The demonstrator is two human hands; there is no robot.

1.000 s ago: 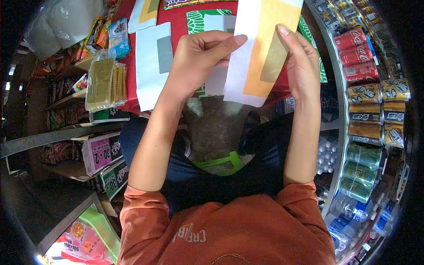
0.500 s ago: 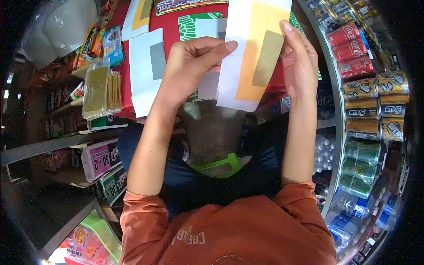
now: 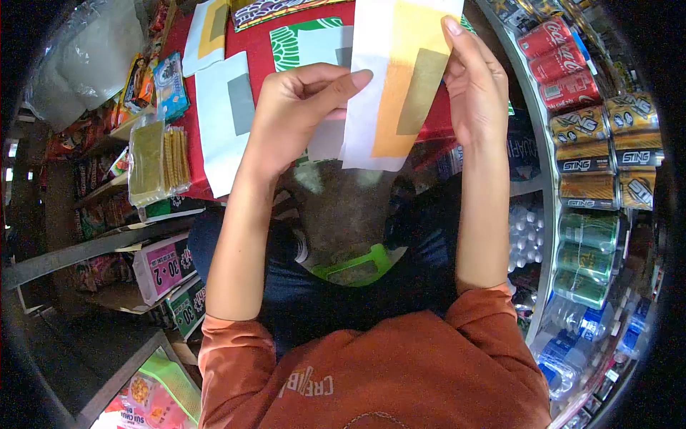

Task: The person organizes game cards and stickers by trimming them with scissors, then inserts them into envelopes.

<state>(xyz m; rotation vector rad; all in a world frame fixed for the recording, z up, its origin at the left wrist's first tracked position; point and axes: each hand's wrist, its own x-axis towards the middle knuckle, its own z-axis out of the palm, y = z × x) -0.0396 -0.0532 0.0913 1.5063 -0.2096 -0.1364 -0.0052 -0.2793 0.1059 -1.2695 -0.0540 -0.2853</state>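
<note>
— So, where do we have the white-and-orange envelope (image 3: pixel 386 86)?
— Between our two hands, raised in front of us, its near short edge hanging past the edge of the red tablecloth (image 3: pixel 254 39).
— How do we grip it?
— Our left hand (image 3: pixel 296 107) pinches the left long edge between thumb and forefinger. Our right hand (image 3: pixel 475 86) clasps the right long edge, forefinger stretched up along it.
— Which hand is nearer?
— Neither; both touch it, one on each side.
— And its long axis?
— It runs away from us, the far end tilted slightly toward the right hand. The olive-grey strip (image 3: pixel 421 89) follows that axis, on the right hand's side.
— Around the hands?
— Beyond the left hand, a white envelope with a grey window (image 3: pixel 225 121) lies flat on the cloth. Right of the right hand stand Coca-Cola cans (image 3: pixel 561 64) and Sting cans (image 3: pixel 607 154).
</note>
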